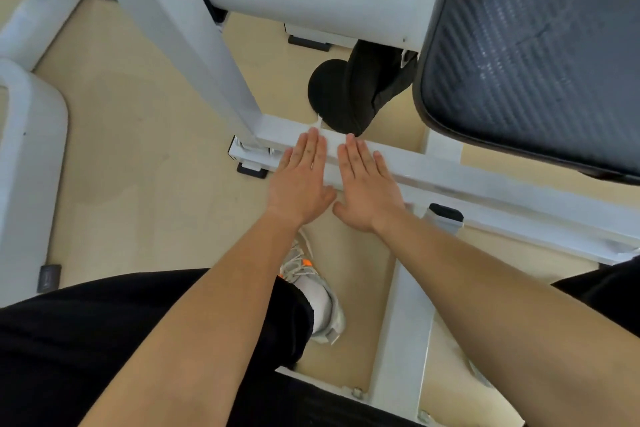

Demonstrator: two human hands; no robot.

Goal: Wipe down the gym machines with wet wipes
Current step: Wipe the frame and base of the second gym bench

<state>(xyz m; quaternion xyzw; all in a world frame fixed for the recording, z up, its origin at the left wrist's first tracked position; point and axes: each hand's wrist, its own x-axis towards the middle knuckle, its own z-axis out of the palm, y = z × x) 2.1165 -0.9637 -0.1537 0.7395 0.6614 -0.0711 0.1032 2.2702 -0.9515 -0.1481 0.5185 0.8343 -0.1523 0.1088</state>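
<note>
Wet wipe (331, 163) lies spread flat over the low white bar (485, 184) of the gym machine, and it is hard to separate from the bar because both are white; only a paler strip shows between the two hands. Left hand (299, 180) rests on its left part and the right hand (369, 184) on its right part, side by side, with the thumbs almost meeting near the front edge of the bar. Both hands are flat with palms down and fingers straight and close together; no finger curls around anything, they only press on the wipe and the bar. Just behind the fingertips hangs a black roller pad (346, 94), and to the right above it is the dark textured seat pad (536, 55). A thick white post (180, 45) rises from the left end of the bar. Under the arms I see a grey shoe (320, 298) with orange details standing on the beige floor (138, 166), and black shorts (104, 340).
</note>
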